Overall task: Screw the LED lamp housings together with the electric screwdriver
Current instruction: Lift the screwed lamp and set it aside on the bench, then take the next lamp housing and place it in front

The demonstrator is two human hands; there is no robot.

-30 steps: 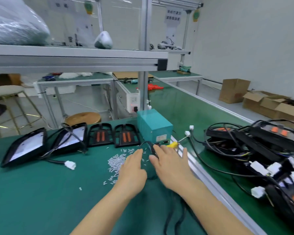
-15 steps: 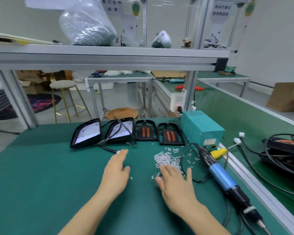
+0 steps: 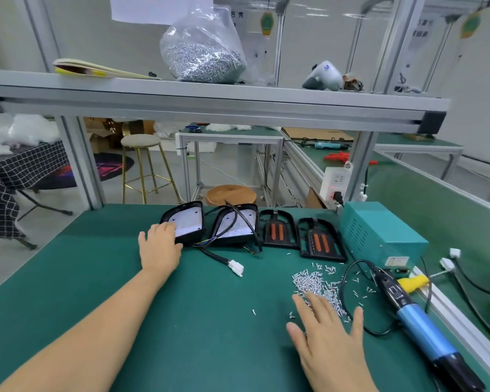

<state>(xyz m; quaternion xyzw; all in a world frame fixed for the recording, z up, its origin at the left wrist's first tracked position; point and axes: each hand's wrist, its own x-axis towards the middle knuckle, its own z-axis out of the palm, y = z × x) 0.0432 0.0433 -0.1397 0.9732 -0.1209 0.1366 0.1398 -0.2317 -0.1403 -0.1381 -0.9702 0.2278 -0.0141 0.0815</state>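
The left hand (image 3: 159,251) touched the nearest lamp housing (image 3: 185,226), apparently to draw it closer; the right hand (image 3: 327,339), fingers spread, lay over loose screws (image 3: 316,284).

Left hand (image 3: 159,248) moved forward from the mat onto the near edge of the leftmost lamp housing (image 3: 185,224), right hand (image 3: 327,332) kept flat, fingertips reaching the loose screws (image 3: 317,287)

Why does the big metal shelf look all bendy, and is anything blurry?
Head view: the wide-angle lens bows the shelf beam and stretches the forearms; the screw pile looks sharp, the right hand slightly soft; soft, even light, faint shadows.
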